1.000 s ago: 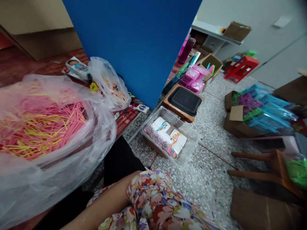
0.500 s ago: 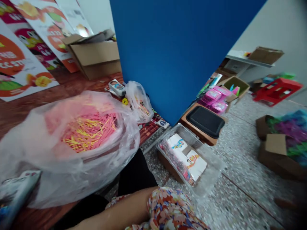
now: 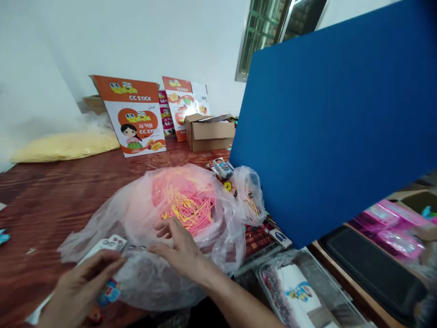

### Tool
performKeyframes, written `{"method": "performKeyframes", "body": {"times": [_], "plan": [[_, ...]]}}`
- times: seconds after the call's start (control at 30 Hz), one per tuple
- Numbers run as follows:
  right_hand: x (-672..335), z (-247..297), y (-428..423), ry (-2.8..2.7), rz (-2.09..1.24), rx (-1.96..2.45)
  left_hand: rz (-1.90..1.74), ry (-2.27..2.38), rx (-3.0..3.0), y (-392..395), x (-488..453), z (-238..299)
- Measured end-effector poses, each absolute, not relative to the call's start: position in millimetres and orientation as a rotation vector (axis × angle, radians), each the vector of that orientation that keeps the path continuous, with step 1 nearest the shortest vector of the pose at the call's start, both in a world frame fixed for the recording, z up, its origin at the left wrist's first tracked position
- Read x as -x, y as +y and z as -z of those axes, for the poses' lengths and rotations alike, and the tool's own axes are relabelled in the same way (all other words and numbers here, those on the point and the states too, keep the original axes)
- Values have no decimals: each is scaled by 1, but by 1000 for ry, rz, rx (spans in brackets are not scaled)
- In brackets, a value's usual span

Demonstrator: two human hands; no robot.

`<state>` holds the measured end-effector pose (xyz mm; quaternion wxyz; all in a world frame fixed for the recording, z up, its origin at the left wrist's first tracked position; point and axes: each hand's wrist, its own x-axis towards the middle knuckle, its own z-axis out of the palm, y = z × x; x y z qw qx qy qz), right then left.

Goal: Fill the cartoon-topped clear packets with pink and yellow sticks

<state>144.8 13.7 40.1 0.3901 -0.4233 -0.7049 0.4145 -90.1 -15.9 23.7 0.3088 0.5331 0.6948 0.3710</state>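
Note:
My left hand (image 3: 80, 287) is over white printed packets (image 3: 114, 243) at the lower left, blurred, with loosely bent fingers and the thumb close to them. I cannot see it gripping anything. My right hand (image 3: 180, 250) reaches over the front of a clear plastic bag (image 3: 136, 209), its fingers bent and apart from the thumb, with nothing visible between them. Inside the bag's open mouth lies a heap of thin pink and yellow sticks (image 3: 191, 209). Part of this heap is behind my right hand.
A smaller bag of sticks (image 3: 252, 200) stands beside a large blue panel (image 3: 324, 136). Behind are a cardboard box (image 3: 213, 136) and a printed CC STICK carton (image 3: 136, 118). Lower right, a clear plastic tub (image 3: 331, 269) holds printed packets, near a black pad (image 3: 372, 273).
My view has swung left and up, bringing the table and wall into sight. Both hands are now in view by the bag; before, only an arm and flowered sleeve showed.

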Motion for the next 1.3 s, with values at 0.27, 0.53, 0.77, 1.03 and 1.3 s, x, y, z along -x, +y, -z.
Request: {"method": "performKeyframes", "body": {"times": [0.27, 0.53, 0.77, 1.03, 1.3], "plan": [[-169, -33, 22, -2031, -1041, 923, -904, 1580, -1377, -28, 27, -26], [-177, -28, 21, -2088, -1103, 935, -832, 1464, -1407, -30, 24, -15], [-183, -23, 20, -2123, -1138, 953, -807, 1453, -1452, -33, 18, -10], [-233, -15, 72, -2049, -1122, 1166, -843, 1403, -1565, -46, 8, -8], [-270, 1, 130, -2843, -330, 1089, -942, 1460, -1520, -55, 11, 4]]}}
